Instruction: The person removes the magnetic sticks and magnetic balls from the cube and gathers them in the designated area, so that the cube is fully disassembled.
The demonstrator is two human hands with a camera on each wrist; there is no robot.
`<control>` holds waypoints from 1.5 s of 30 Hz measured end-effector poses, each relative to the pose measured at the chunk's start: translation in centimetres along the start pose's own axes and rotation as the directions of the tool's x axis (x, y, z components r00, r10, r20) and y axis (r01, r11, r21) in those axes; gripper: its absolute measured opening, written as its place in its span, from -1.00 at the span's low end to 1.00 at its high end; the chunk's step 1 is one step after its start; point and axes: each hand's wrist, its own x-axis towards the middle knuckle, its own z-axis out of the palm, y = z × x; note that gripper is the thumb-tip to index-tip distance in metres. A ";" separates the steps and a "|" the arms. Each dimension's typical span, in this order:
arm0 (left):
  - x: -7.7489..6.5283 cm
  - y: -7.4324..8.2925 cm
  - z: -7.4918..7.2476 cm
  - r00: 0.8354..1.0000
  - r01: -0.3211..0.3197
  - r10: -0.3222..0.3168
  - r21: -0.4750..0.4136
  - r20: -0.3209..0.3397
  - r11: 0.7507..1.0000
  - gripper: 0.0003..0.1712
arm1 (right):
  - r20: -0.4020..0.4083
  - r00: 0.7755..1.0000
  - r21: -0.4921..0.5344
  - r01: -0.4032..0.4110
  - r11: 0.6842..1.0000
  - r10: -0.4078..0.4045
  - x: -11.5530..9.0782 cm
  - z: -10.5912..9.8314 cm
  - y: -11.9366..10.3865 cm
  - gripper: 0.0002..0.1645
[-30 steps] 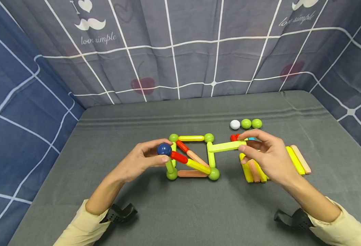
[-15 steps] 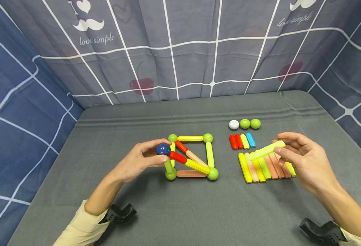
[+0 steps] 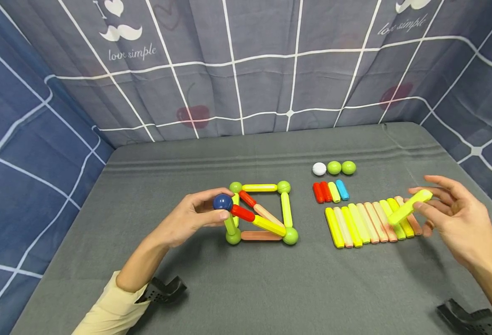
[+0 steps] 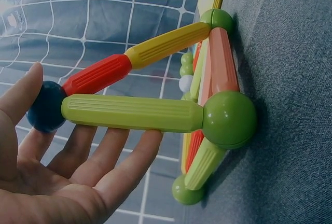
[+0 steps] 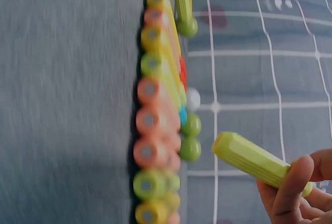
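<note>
Thumb and fingers of my left hand grip a dark blue ball, raised above the grey cloth. From this ball a light green stick runs down to a green corner ball. A red stick joined to a yellow stick slopes from it to another green ball. These sit on a flat square frame of sticks and green balls, with a red and salmon diagonal across it. My right hand pinches a loose light green stick by one end, above a row of long sticks.
The row of yellow, salmon and green sticks lies right of the frame. Behind it are short red, green and blue sticks. Farther back stand a white ball and two green balls. A checked curtain rises behind.
My right hand has moved right, carrying the light green stick from the frame's right side to the far end of the stick row. My left hand keeps its grip on the blue ball.
</note>
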 end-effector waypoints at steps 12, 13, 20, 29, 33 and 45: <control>0.0 0.0 0.0 1.000 -0.002 0.002 -0.011 0.004 1.000 -0.48 | -0.013 0.991 -0.604 -0.111 0.789 0.130 3.1 -4.2 2.2 -0.09; 0.0 0.0 -0.1 1.000 -0.002 0.002 -0.013 0.006 1.000 -0.48 | 0.004 0.988 -0.626 -0.116 0.771 0.152 3.4 -4.4 2.4 -0.09; 0.0 -0.1 0.0 1.000 0.001 -0.001 -0.005 0.003 1.000 -0.48 | 0.110 0.964 -0.678 -0.107 0.727 0.244 4.5 -4.5 4.1 -0.15; 0.0 -0.1 0.0 1.000 0.004 -0.004 0.001 0.004 1.000 -0.48 | 0.143 0.956 -0.688 -0.089 0.720 0.255 4.6 -4.3 4.9 -0.31; 0.0 0.0 0.0 1.000 0.006 -0.006 0.008 -0.002 1.000 -0.48 | 0.167 0.952 -0.694 -0.072 0.716 0.258 4.6 -4.3 5.0 -0.34; 0.0 0.0 0.0 1.000 0.005 -0.005 0.028 -0.002 1.000 -0.48 | 0.164 0.948 -0.737 -0.065 0.673 0.271 4.5 -4.3 5.2 -0.36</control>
